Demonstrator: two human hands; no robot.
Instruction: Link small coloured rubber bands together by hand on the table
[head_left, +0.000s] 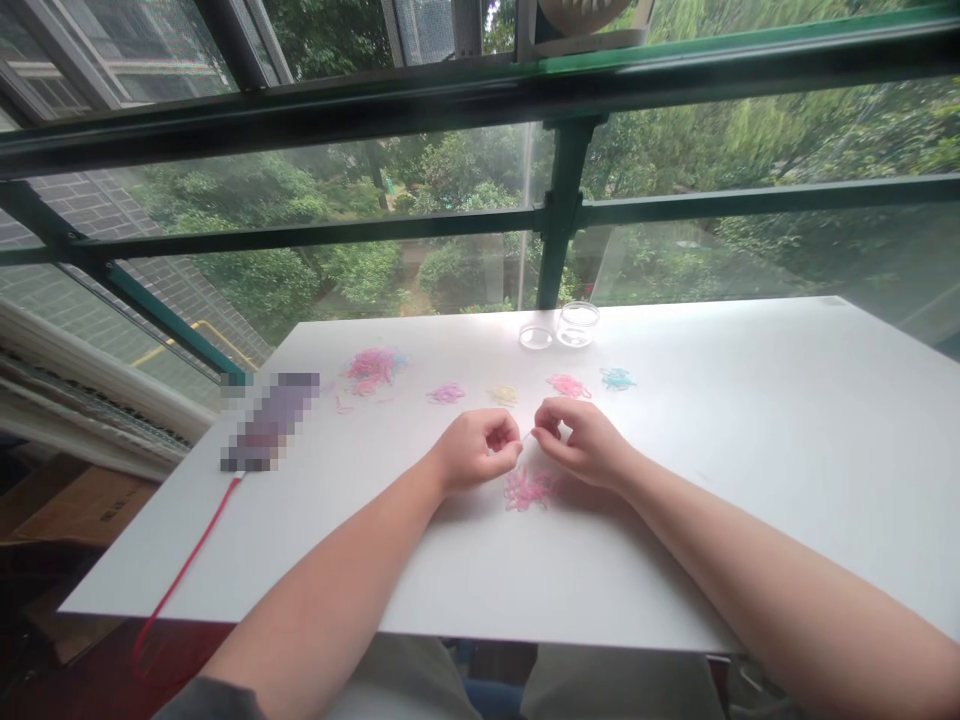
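My left hand (484,447) and my right hand (574,438) are raised a little over the white table (750,450), fingertips pinched and nearly meeting. A thin, pale band (527,437) spans the small gap between them. Just below lies a pile of pink bands (528,490). Behind the hands sit a purple pile (446,393), a yellow pile (502,395), a second pink pile (568,385) and a blue pile (618,378). A larger mixed pile (371,370), mostly pink, is farther left.
A round clear container (577,325) and a clear lid (535,337) stand at the table's back edge. On the left lies a pixelated phone-like object (271,422) with a red cable (187,565) running off the front edge. Green railings (559,240) rise behind.
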